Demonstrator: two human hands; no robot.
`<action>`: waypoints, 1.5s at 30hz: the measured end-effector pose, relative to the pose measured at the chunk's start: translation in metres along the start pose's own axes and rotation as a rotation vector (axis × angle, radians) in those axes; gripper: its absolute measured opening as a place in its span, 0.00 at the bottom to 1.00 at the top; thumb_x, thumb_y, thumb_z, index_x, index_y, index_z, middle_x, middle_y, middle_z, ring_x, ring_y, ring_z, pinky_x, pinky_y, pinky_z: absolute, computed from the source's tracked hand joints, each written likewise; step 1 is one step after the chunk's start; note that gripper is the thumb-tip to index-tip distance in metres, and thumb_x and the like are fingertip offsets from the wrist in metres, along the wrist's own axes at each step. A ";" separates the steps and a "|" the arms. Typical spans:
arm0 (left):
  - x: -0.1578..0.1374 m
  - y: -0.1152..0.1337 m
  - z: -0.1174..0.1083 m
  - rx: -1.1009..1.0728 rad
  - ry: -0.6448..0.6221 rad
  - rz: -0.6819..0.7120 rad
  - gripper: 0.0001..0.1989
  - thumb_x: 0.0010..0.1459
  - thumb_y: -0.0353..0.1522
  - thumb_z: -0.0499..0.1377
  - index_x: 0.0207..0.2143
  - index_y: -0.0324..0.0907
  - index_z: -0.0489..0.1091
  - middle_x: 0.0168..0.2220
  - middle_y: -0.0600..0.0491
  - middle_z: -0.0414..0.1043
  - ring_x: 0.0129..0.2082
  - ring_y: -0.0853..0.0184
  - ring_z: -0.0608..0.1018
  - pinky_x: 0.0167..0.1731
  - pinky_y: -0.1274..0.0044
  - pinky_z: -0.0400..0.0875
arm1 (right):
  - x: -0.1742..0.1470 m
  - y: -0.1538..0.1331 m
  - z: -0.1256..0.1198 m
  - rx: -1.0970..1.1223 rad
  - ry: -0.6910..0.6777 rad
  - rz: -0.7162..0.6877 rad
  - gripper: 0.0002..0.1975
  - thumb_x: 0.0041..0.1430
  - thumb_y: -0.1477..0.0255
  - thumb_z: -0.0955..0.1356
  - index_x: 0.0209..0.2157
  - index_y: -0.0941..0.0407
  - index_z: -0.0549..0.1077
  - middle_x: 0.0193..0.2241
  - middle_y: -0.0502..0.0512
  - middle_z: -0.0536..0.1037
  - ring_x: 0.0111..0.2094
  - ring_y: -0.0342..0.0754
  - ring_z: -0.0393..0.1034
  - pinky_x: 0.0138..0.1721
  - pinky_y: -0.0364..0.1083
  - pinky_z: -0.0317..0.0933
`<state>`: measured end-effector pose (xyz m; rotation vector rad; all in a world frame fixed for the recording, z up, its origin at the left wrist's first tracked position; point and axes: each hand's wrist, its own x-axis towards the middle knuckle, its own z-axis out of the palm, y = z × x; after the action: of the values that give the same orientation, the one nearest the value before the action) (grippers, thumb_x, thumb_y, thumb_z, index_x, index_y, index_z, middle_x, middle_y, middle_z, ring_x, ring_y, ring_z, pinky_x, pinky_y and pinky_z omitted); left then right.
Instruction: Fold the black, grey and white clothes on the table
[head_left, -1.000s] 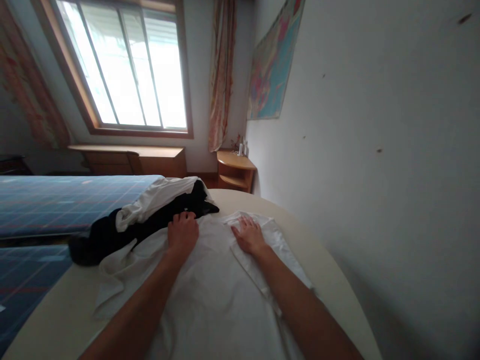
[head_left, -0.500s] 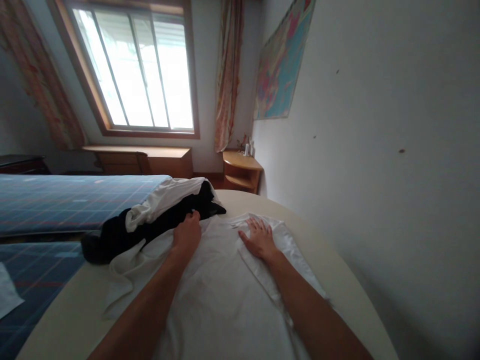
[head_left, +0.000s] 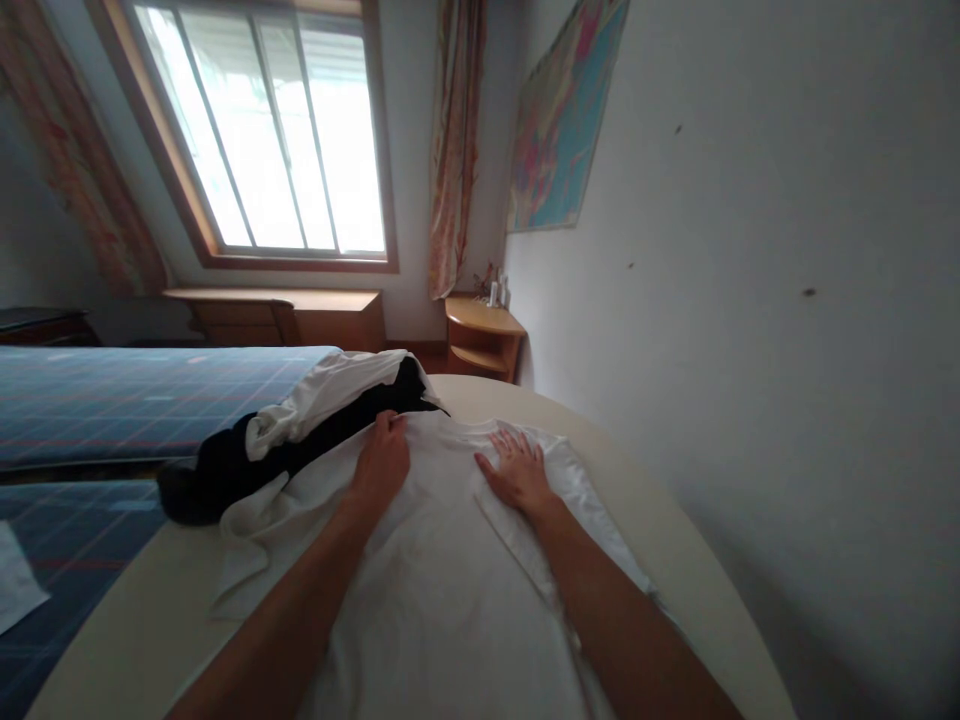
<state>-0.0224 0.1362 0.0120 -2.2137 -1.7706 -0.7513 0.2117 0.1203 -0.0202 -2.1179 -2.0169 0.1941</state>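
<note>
A white shirt (head_left: 442, 560) lies spread on a round, cream-coloured table (head_left: 675, 540). Its collar end points away from me, and its right side is folded inward. At the far left shoulder my left hand (head_left: 382, 455) pinches the shirt's edge between thumb and fingers, lifting it slightly. My right hand (head_left: 519, 470) lies flat with fingers spread on the folded part near the collar. One sleeve lies loosely crumpled to the left of my left forearm. Just beyond my left hand is a heap of black clothing (head_left: 315, 446), with a white garment (head_left: 330, 390) on top.
Blue plaid mattresses (head_left: 150, 400) border the table on the left, with a white cloth corner (head_left: 19, 580) on the nearer one. A white wall (head_left: 750, 400) rises close on the right. A corner shelf (head_left: 484, 318) and a desk (head_left: 330, 302) stand under the window side.
My left hand has pulled the shirt's far left shoulder up and outward, so the fabric now covers part of the black clothing. My right hand stays in place.
</note>
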 end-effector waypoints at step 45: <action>-0.023 0.018 0.041 -0.158 -0.485 0.393 0.33 0.66 0.52 0.46 0.68 0.49 0.54 0.71 0.48 0.46 0.70 0.46 0.46 0.65 0.55 0.45 | -0.013 0.063 -0.031 0.090 0.126 -0.128 0.23 0.68 0.64 0.61 0.59 0.58 0.69 0.63 0.59 0.66 0.64 0.50 0.57 0.64 0.48 0.48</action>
<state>0.0019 0.1311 -0.0315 -2.9174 -1.3980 -0.2910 0.2791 0.1025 -0.0062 -1.8908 -2.0219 0.1251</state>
